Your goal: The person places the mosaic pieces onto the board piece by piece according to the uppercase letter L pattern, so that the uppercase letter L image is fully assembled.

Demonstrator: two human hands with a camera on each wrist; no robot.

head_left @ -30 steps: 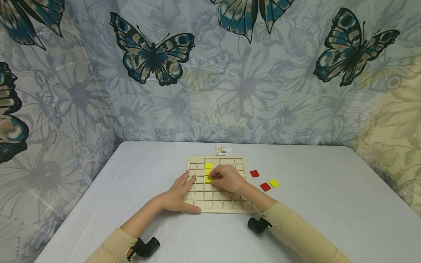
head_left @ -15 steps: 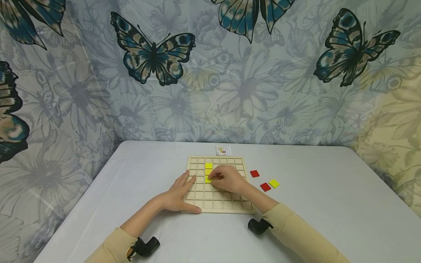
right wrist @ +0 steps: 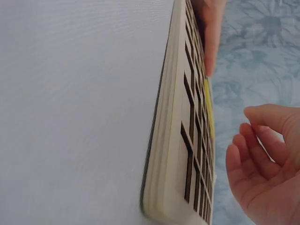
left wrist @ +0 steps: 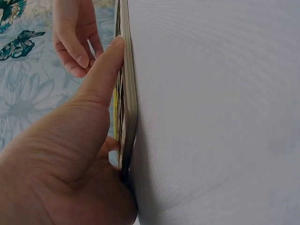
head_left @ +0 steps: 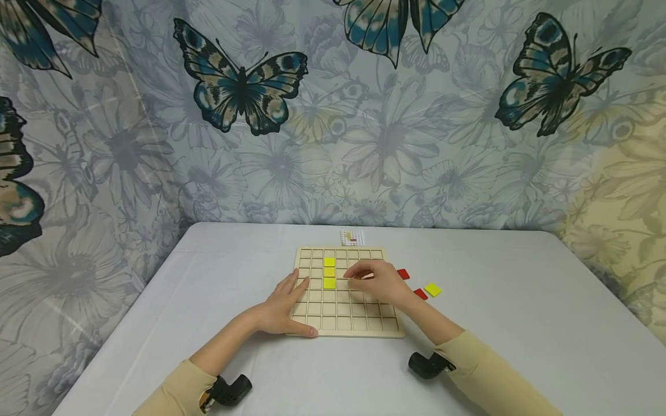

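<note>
A wooden grid board [head_left: 344,324] lies flat on the table, with three yellow square tiles [head_left: 329,272] set in one column near its upper left. My left hand [head_left: 281,306] rests along the board's left side, fingers spread over the edge and thumb [left wrist: 101,75] at the near rim. Over the grid, just right of the yellow tiles, hovers my right hand [head_left: 377,281]. Its fingers [right wrist: 248,157] are loosely curved with nothing between them, and the right wrist view shows them raised off the board.
Right of the board lie two red tiles [head_left: 403,274], both partly covered by the right hand and wrist in the head view, and a loose yellow tile [head_left: 433,290]. A small card with a printed colored grid [head_left: 352,237] sits beyond the board's far edge.
My right hand has drawn back from the lowest yellow tile toward the right, leaving that tile fully in view in its cell. The left hand stays where it was.
</note>
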